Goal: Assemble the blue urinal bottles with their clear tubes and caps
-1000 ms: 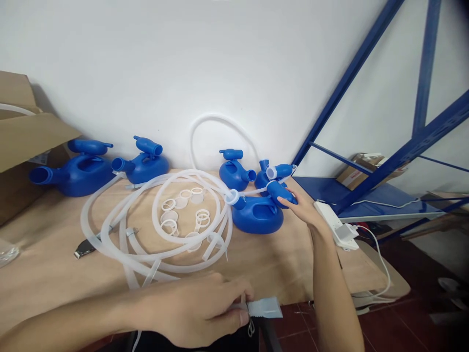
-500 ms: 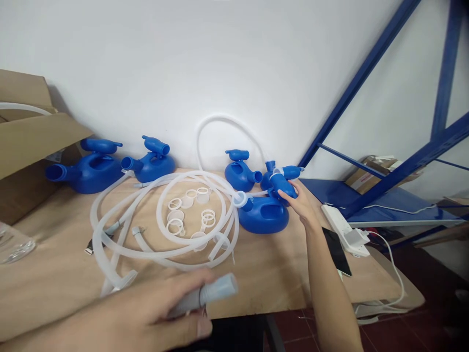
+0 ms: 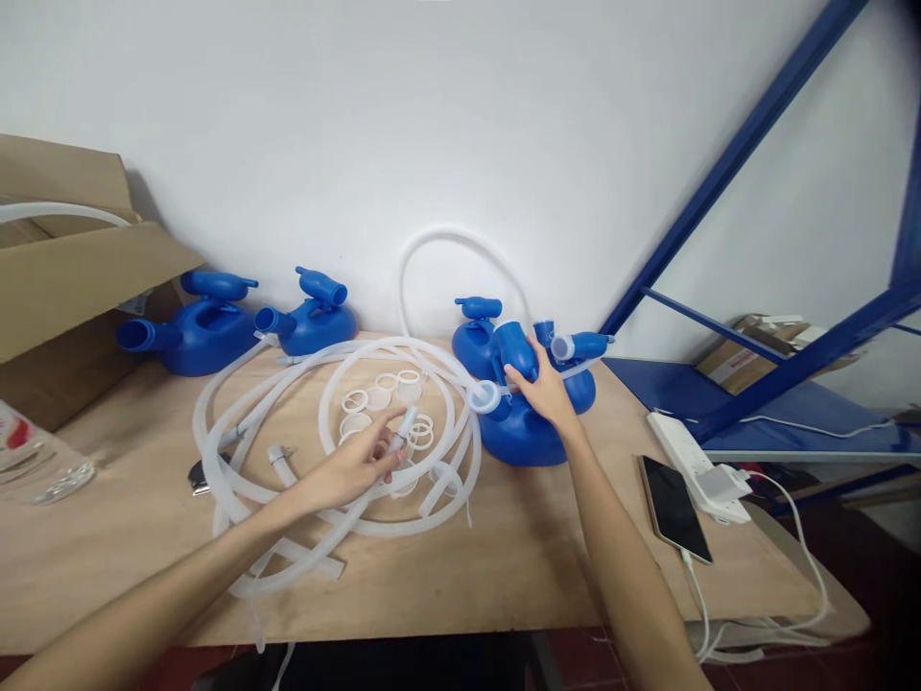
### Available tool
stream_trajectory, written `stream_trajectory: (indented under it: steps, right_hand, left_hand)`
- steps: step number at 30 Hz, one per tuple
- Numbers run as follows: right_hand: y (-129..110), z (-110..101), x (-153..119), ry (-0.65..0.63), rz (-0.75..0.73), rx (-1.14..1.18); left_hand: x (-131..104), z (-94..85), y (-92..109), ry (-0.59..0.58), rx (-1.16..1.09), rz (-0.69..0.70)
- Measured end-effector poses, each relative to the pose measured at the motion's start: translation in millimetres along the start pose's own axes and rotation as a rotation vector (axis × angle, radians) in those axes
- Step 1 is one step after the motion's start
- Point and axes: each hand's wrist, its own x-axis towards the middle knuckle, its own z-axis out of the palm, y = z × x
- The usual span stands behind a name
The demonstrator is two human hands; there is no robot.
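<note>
My left hand [image 3: 364, 465] is closed around the end of a translucent hose, whose pale tip [image 3: 408, 420] sticks up past the fingers. Under and around it lie coiled clear tubing [image 3: 323, 384] and several white rings and caps [image 3: 355, 401]. My right hand [image 3: 543, 386] grips a blue cup-like part [image 3: 515, 349] at the top of the nearest blue bottle [image 3: 525, 437]. A white collar [image 3: 484, 395] sits on that bottle's spout. Close behind stand two more blue bottles, one at the left [image 3: 471, 347] and one at the right [image 3: 581, 389].
Two blue bottles [image 3: 208, 336] [image 3: 317, 328] stand by the wall at left, beside an open cardboard box [image 3: 86, 288]. A clear plastic bottle [image 3: 35, 461] lies at the left edge. A phone [image 3: 674, 509] and power strip [image 3: 695, 465] are at right, before a blue rack [image 3: 734, 144].
My left hand has moved forward, away from the table's front edge, carrying the hose end over the rings. My right hand has shifted left, and the blue part it holds now stands more upright.
</note>
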Motion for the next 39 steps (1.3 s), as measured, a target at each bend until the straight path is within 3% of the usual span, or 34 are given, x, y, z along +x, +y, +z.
stream_trajectory:
  steps: [6, 9, 11, 14, 18, 20, 22, 25, 28, 33, 35, 39]
  right_hand:
    - [7, -19, -17, 0.094, 0.122, -0.205]
    - [7, -33, -25, 0.161, 0.215, -0.208]
    - [6, -40, -29, 0.163, 0.276, -0.159]
    - [5, -44, -30, 0.136, 0.315, -0.096]
    - [13, -43, -29, 0.118, 0.246, -0.114]
    - [20, -42, -29, 0.124, 0.193, -0.141]
    - [25, -41, -29, 0.129, 0.162, -0.166]
    - [28, -39, -31, 0.115, 0.154, -0.22]
    - [26, -37, -32, 0.074, 0.122, -0.273]
    - [20, -35, -35, 0.036, 0.122, -0.328]
    - [20, -35, -35, 0.033, 0.129, -0.328]
    - [25, -38, -35, 0.071, 0.134, -0.212]
  left_hand:
    - [-4, 5.1, -22, -0.167, 0.312, 0.017]
    - [-15, 5.6, -21, -0.287, 0.375, 0.022]
    - [-21, 4.8, -15, -0.292, 0.433, 0.047]
    - [-19, -0.1, -6, -0.129, 0.605, 0.09]
    - [3, -20.9, -12, 0.358, 0.957, -0.065]
    - [16, -38.1, -25, 0.52, 1.042, -0.117]
    - [27, -57.0, -38, 0.538, 1.006, -0.112]
    - [32, -80.0, -44, 0.439, 0.776, -0.119]
    - [29, -90.8, -21, 0.461, 0.48, -0.066]
    - [19, -99.5, 53, 0.64, -0.046, 0.098]
    - [18, -104.8, 83, 0.629, -0.306, 0.143]
    - [28, -112.6, 131, 0.471, -0.627, 0.138]
